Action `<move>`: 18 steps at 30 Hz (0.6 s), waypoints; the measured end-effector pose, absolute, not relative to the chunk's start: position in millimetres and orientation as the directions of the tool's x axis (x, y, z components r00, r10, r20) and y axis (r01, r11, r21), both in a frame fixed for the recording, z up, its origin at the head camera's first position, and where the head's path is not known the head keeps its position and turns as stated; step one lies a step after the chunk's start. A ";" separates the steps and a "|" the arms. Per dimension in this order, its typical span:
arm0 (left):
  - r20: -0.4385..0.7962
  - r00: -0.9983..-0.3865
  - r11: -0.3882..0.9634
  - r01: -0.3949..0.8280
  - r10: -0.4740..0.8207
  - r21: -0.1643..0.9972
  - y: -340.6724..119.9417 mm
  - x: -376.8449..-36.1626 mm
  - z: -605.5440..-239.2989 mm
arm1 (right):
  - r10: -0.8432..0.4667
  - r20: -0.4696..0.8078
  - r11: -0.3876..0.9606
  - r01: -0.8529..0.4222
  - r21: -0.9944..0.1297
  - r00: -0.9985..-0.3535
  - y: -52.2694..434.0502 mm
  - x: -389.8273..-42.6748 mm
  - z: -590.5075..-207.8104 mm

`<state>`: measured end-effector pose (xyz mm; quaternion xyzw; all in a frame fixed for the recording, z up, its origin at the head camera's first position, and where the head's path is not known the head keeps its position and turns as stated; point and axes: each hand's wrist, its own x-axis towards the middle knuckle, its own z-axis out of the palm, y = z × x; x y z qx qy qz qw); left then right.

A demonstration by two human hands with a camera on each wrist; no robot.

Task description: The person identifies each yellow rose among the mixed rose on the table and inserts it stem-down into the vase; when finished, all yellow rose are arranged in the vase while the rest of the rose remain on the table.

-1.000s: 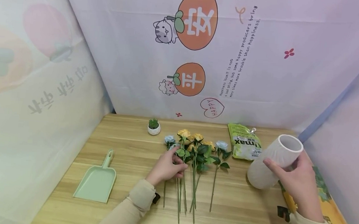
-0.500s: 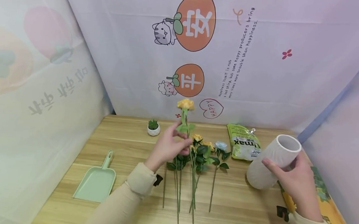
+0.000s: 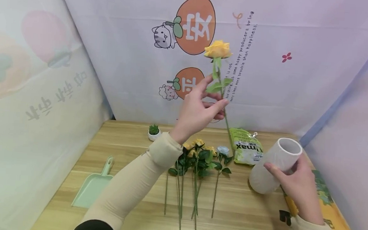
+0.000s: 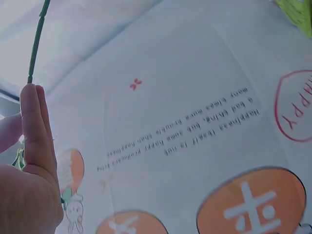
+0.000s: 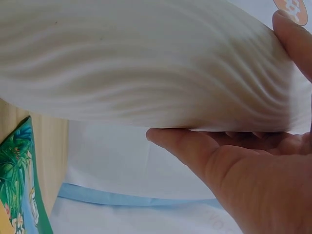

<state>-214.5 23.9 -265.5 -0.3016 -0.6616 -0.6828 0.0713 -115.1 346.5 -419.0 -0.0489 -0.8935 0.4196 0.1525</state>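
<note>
A yellow artificial rose point(image 3: 218, 49) is held up above the table by my left hand point(image 3: 200, 107), which pinches its green stem between thumb and fingers. In the left wrist view the stem point(image 4: 35, 48) sticks out past the fingertips. My right hand point(image 3: 299, 185) grips a white ribbed vase point(image 3: 271, 167), tilted with its mouth towards the upper right. The right wrist view shows the thumb and fingers on either side of the vase's wavy wall point(image 5: 146, 68). Several more yellow roses point(image 3: 198, 143) and a blue rose point(image 3: 223, 150) lie on the table below.
A light green dustpan point(image 3: 93, 189) lies at the left, partly behind my left sleeve. A small potted plant point(image 3: 154, 132) stands near the back edge. At the back right lies a green and white pouch point(image 3: 246, 146); a yellow bag point(image 3: 335, 214) lies beyond my right hand.
My left hand has picked a yellow rose from the bunch and raised it up and to the right. The right hand keeps holding the vase in nearly the same place.
</note>
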 end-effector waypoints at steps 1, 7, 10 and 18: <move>0.504 -0.805 -0.122 0.492 0.315 0.862 30.3 -214.5 -261.2 | 0.215 0.232 0.644 -0.041 -0.764 -0.949 346.5 -115.6 -419.3; 0.508 -0.768 -0.177 0.479 0.389 0.860 71.5 -219.1 -245.3 | 0.213 0.247 0.643 -0.055 -0.764 -0.945 344.5 -115.2 -418.6; 0.527 -0.746 -0.170 0.506 0.406 0.846 92.2 -220.3 -240.5 | 0.211 0.243 0.645 -0.052 -0.762 -0.947 343.1 -115.5 -419.0; 0.539 -0.707 -0.073 0.575 0.457 0.815 140.7 -223.5 -238.2 | 0.232 0.225 0.663 -0.015 -0.749 -0.946 344.1 -114.1 -420.4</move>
